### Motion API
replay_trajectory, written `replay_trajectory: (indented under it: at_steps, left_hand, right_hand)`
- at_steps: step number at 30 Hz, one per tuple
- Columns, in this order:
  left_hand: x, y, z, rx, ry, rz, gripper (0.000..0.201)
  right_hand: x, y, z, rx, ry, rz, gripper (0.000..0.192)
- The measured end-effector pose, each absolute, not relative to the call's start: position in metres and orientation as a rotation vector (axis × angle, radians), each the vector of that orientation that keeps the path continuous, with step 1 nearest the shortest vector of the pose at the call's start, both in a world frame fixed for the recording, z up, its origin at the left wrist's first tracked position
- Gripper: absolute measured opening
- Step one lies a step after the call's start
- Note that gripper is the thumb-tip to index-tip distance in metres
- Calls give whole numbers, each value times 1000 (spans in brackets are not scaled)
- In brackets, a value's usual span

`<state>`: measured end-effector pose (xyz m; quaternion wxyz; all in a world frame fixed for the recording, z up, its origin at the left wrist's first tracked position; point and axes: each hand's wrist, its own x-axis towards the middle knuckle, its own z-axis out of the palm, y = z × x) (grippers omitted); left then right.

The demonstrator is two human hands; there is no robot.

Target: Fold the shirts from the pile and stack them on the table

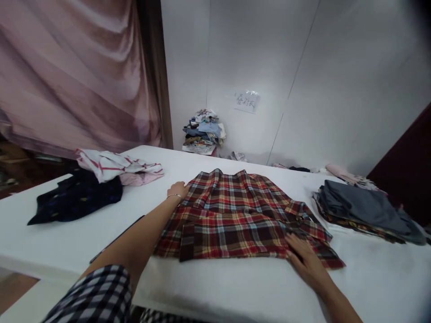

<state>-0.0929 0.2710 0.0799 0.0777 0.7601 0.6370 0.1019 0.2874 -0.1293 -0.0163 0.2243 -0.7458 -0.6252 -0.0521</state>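
A red, brown and yellow plaid shirt (232, 211) lies spread on the white table (215, 280), with its sleeves folded across the body. At its left edge, my left hand (178, 190) has its fingers closed on the cloth; the fingertips are partly hidden. My right hand (303, 255) lies with outstretched fingers on the shirt's lower right part, close to a folded sleeve. A thin dark strip (116, 238) shows on the table beside my left forearm, which covers part of it.
On the left lie a dark garment (79, 197) and a white garment with red lines (111, 164). A stack of folded clothes (360, 208) sits at the right. Behind the table stands a clothes pile (204, 130), below a paper sign (247, 102) on the wall.
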Motion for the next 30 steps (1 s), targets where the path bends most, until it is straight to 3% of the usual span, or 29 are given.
replay_trajectory:
  at_steps: [3, 14, 18, 21, 30]
  left_hand:
    - [-79, 292, 72, 2231, 1939, 270, 49]
    - [-13, 358, 51, 2273, 1871, 275, 51]
    - [3, 374, 54, 2261, 1793, 228, 41]
    - [-12, 386, 60, 2270, 1777, 242, 37]
    - [-76, 393, 65, 2256, 1868, 320, 57]
  right_hand:
    - [282, -128, -19, -2162, -1801, 25, 47]
    - [287, -136, -25, -2228, -1922, -90, 50]
    - [283, -137, -22, -2246, -1927, -99, 52]
    - [282, -138, -20, -2263, -1914, -86, 51]
    - [274, -135, -6, -2306, -1861, 40, 50]
